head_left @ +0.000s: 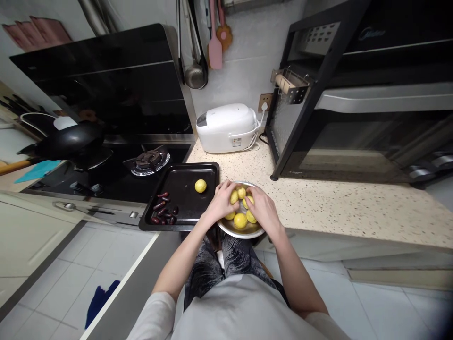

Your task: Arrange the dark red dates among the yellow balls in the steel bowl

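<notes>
A metal bowl [244, 234] at the counter's front edge holds several round yellow fruits that look like lemons. My left hand [222, 204] reaches in from the left, its fingers curled round a lemon [234, 197]. From the right, my right hand [264, 210] has its thumb and fingers closed on another lemon [248, 203]. More lemons lie below my hands, among them one at the near side [240, 220]. Beside the bowl on the left is a black baking tray [189, 210]. It bears one lemon [200, 186] and several dark red, oblong fruits [163, 212].
A white appliance [228, 127] with its cord stands against the wall. On the left are a gas burner [148, 160] and a black wok [71, 139]. A large oven [375, 137] in a black rack takes up the right. Utensils, including a pink spatula [215, 49], hang above.
</notes>
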Action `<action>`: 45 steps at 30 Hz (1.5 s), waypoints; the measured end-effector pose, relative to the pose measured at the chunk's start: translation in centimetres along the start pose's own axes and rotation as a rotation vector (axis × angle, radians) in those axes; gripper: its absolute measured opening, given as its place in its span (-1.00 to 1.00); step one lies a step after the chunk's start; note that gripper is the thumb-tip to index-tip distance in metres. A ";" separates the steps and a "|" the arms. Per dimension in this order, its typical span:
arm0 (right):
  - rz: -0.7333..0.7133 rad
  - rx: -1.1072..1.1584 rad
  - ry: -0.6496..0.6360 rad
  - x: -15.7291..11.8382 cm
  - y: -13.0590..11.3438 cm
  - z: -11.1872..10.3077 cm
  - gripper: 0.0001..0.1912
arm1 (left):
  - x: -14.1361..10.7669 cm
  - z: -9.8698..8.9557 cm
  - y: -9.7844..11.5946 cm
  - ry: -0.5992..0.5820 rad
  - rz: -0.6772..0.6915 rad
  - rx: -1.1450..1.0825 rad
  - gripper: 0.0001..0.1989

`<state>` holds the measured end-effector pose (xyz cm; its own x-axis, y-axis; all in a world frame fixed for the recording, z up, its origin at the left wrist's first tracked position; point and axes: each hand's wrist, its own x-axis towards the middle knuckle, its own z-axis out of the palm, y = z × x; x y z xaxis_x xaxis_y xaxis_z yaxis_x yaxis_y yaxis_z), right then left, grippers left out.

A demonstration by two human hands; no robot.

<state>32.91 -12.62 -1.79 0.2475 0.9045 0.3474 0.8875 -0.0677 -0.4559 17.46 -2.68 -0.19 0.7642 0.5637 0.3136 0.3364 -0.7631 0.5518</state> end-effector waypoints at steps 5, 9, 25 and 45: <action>0.004 0.004 -0.027 0.1 -0.1 -0.3 -0.71 | -0.3 -0.2 0.1 0.043 -0.006 -0.020 -0.72; -0.088 0.018 -0.062 0.1 -0.2 -0.6 -0.52 | -0.6 -0.4 0.3 0.079 -0.060 0.033 -0.80; -0.152 -0.005 -0.095 -0.4 -0.9 -1.3 -0.74 | -1.9 -4.2 -0.8 -0.036 -0.030 -0.131 -0.61; -0.118 0.417 -0.312 -2.1 -2.2 -1.8 -0.89 | -2.2 -4.5 -0.6 -0.100 -0.021 -0.005 -0.86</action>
<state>31.12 -15.12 -0.06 -0.0284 0.9823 0.1853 0.6566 0.1580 -0.7375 13.08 -2.08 2.29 0.8082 0.5449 0.2235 0.3505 -0.7499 0.5610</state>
